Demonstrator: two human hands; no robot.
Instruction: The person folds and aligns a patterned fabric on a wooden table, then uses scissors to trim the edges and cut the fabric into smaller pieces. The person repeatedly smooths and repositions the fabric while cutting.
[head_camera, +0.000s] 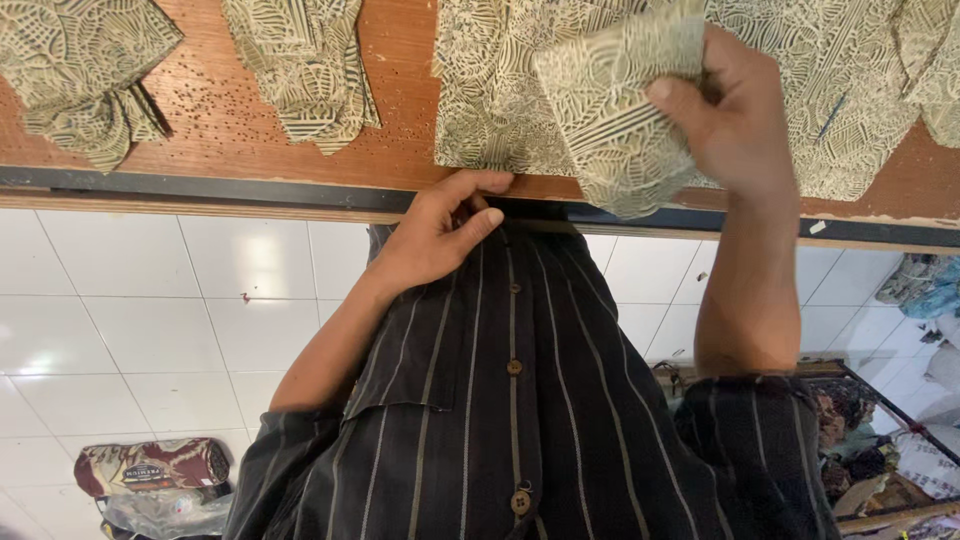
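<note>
Far left on the wooden table, a crumpled piece of olive-cream leaf-print fabric; next to it a second cut piece, same print, ragged edges. Tabletop is reddish board, pitted with small holes, dark metal edge strip along the front. Left hand rests at the table edge, fingers loosely curled, fingertips touching the lower edge of the big fabric panel; can't tell if it actually pinches anything. Right hand clenches a folded fabric piece, thumb on top, held just above the panel. Same stiff line-and-leaf print throughout. Below: dark striped button shirt, white floor tiles.
</note>
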